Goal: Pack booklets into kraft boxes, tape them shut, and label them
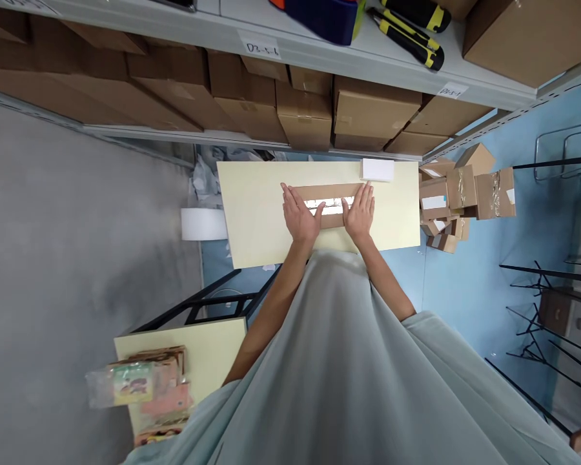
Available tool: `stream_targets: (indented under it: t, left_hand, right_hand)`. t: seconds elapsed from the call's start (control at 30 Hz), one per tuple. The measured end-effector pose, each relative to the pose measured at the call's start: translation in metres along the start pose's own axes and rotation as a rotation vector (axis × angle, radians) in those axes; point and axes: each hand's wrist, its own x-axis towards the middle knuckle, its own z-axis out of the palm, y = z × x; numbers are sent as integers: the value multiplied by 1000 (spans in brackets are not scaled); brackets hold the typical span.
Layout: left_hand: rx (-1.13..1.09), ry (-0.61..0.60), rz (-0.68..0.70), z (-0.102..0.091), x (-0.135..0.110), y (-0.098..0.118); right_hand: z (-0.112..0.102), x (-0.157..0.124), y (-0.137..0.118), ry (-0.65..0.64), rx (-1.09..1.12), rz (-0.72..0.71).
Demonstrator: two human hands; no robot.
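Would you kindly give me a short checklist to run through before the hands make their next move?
1. Left hand at the carton's left end: ok.
2. Right hand at its right end: ok.
3. Carton within the table's edges: ok.
4. White strip smooth along its length: cannot tell; glare, and thumbs near its ends.
5. White block well away from the right fingertips: not ok; it lies close by.
6. Cutter off the table: ok, on the shelf.

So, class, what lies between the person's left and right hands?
In the head view, the middle of a brown cardboard box, with a bright, shiny strip along it.
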Motion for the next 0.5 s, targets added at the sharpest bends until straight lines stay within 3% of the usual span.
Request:
stream_targets:
  t: [0.1, 0.23, 0.3, 0.37, 0.43, 0.5]
  left_hand:
    - [-106, -19, -54, -7, 5, -19]
    - [-223, -113, -242, -14, 12, -32]
    - [-171, -85, -258, -16, 13, -27]
    - [-76, 2, -196, -14, 11, -12]
    - [-2, 51, -88, -10, 7, 6]
    - [18, 18, 10, -5, 2, 22]
  right_hand:
    - [3, 10, 26, 0, 110, 53]
    - [3, 20, 49, -199, 356, 147]
    - [2, 20, 48, -200, 353, 191]
    - [2, 16, 35, -82, 227, 166]
    - [4, 11, 17, 33, 100, 63]
    - [7, 6, 1, 60, 49, -51]
